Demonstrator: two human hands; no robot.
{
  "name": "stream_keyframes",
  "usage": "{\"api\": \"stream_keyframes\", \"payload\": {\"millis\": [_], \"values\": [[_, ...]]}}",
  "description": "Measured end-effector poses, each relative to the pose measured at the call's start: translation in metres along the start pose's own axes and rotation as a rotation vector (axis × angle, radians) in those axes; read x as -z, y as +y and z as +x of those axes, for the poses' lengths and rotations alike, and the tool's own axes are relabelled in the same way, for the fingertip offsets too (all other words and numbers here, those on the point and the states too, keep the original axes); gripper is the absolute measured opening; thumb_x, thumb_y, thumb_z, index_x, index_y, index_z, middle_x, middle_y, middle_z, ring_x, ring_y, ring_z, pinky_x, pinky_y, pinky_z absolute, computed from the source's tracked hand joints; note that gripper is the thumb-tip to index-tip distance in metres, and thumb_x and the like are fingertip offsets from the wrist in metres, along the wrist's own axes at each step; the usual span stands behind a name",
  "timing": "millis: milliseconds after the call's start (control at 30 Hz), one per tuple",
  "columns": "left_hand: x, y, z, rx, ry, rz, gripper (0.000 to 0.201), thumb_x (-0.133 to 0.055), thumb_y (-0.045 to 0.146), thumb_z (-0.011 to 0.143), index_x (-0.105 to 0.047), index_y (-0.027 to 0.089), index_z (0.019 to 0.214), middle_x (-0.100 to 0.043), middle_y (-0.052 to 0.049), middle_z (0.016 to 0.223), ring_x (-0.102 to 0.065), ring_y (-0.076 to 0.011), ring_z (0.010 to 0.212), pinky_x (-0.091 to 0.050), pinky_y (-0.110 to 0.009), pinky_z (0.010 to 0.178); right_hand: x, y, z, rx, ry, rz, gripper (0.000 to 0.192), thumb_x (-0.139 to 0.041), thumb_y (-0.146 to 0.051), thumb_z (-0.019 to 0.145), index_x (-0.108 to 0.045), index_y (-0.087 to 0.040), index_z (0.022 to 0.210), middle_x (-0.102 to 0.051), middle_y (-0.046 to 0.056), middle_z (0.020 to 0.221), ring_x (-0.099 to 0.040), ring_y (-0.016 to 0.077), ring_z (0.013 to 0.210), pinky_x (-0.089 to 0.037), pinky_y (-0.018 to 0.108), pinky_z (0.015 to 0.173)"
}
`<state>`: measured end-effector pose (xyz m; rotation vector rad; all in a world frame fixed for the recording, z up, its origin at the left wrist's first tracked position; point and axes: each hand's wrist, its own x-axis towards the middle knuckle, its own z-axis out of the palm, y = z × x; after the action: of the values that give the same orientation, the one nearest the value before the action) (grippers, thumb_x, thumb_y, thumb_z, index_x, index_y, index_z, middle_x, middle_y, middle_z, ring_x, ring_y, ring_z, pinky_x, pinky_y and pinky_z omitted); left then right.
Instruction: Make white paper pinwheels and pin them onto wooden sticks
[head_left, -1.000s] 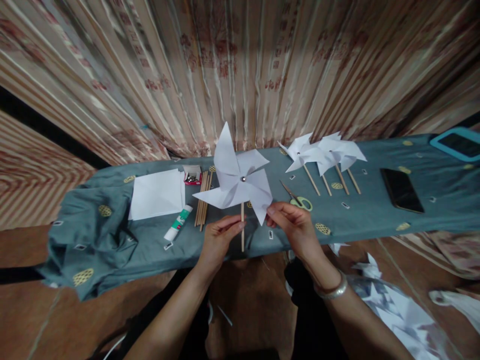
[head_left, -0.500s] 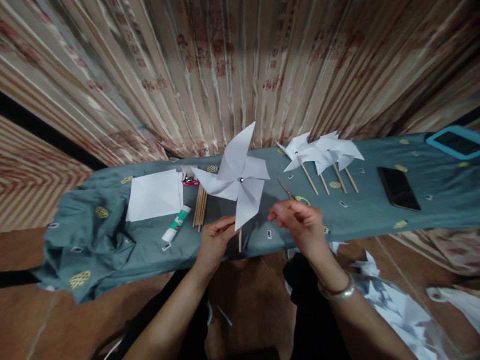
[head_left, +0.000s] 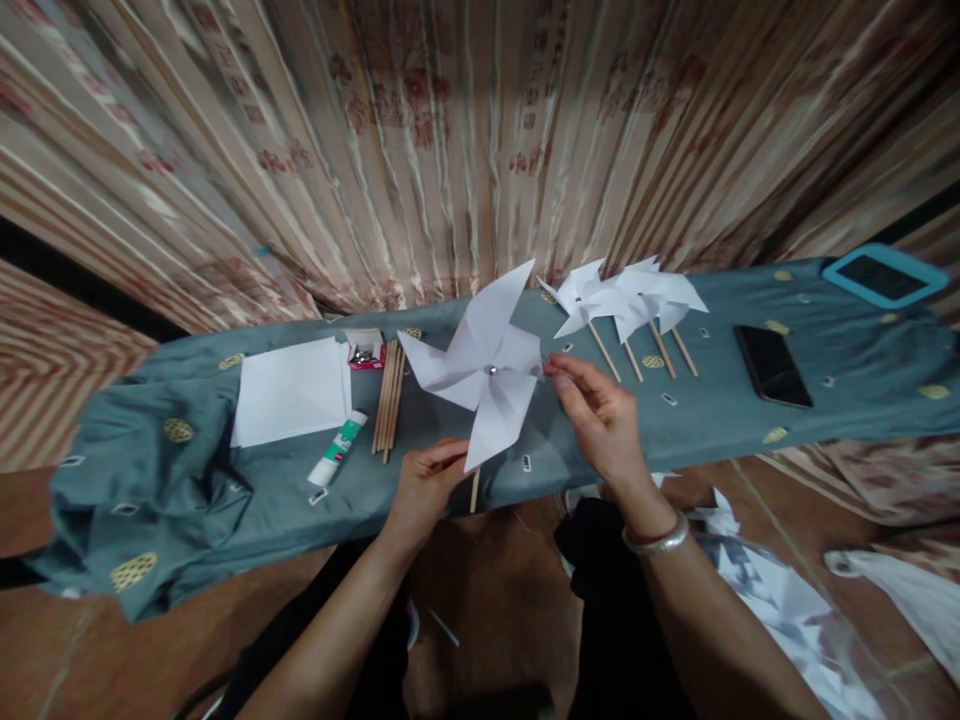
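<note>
1. My left hand (head_left: 431,485) is closed, thumb and fingers pinching the wooden stick (head_left: 475,492) of a white paper pinwheel (head_left: 480,385) near its lower end.
2. My right hand (head_left: 596,405) is half-curled, thumb and forefinger close together at the pinwheel's right blade; from here I can't tell whether they touch it.
3. I have the pinwheel raised over the front half of the cloth-covered table (head_left: 720,425), between both hands, a shiny pin (head_left: 493,371) at its centre.
4. Just left of it I see a bundle of sticks (head_left: 387,405), a red box (head_left: 381,357) holding metal pieces, a glue stick (head_left: 338,450) and a paper stack (head_left: 289,395).
5. Beyond my right hand lie more pinwheels (head_left: 634,300), overlapping, then a dark phone (head_left: 773,366) and a blue-framed tablet (head_left: 885,276).
6. A patterned curtain (head_left: 450,150) hangs behind.
</note>
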<state>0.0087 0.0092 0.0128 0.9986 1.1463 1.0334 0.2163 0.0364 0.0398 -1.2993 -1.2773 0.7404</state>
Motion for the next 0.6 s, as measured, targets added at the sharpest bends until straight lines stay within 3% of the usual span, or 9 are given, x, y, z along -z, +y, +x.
{"api": "stream_keyframes", "payload": {"millis": [400, 600], "values": [[-0.001, 0.001, 0.005, 0.013, 0.158, -0.083, 0.021, -0.085, 0.029, 0.053, -0.079, 0.022, 0.071, -0.078, -0.004, 0.077, -0.070, -0.0214, 0.078, -0.055, -0.035, 0.082, -0.011, 0.001, -0.013, -0.123, -0.060, 0.147, 0.022, -0.070, -0.036, 0.081, -0.072, -0.025, 0.100, -0.077, 0.003, 0.094, -0.070, 0.0184, 0.086, -0.055, 0.038, 0.086], [0.000, 0.002, 0.005, 0.003, 0.166, -0.086, 0.022, -0.085, 0.030, 0.054, -0.079, 0.022, 0.073, -0.078, -0.005, 0.082, -0.070, -0.0198, 0.079, -0.055, -0.033, 0.083, -0.020, -0.003, -0.019, -0.172, -0.086, 0.240, 0.020, -0.075, -0.037, 0.076, -0.073, -0.024, 0.092, -0.077, 0.002, 0.086, -0.070, 0.0170, 0.077, -0.056, 0.033, 0.078]]}}
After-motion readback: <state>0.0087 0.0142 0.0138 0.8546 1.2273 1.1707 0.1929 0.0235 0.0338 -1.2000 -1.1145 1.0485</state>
